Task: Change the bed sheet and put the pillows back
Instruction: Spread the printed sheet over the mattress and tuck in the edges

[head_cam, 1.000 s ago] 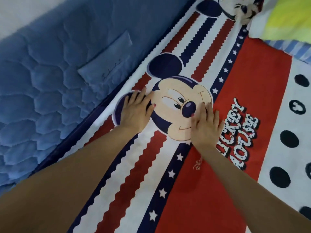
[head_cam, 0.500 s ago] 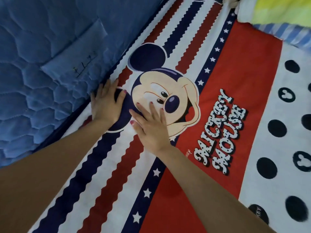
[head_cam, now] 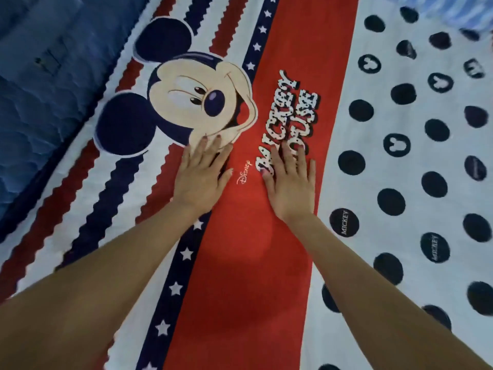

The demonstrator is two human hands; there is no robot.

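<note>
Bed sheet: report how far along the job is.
Done: the printed bed sheet lies spread over the bed. In hand: the left hand and right hand press flat on it, smoothing. Left: no pillows are clearly in view, so those look outstanding.

A single head-worn camera looks steeply down from close above the bed sheet (head_cam: 266, 236), forearms entering from six o'clock, the blue quilted mattress (head_cam: 40, 116) edging the frame toward ten o'clock.

We are in a home bedroom: a cartoon-print bed sheet (head_cam: 266, 236) covers the mattress beneath us, with a quilted blue padded surface (head_cam: 40, 116) alongside
</note>
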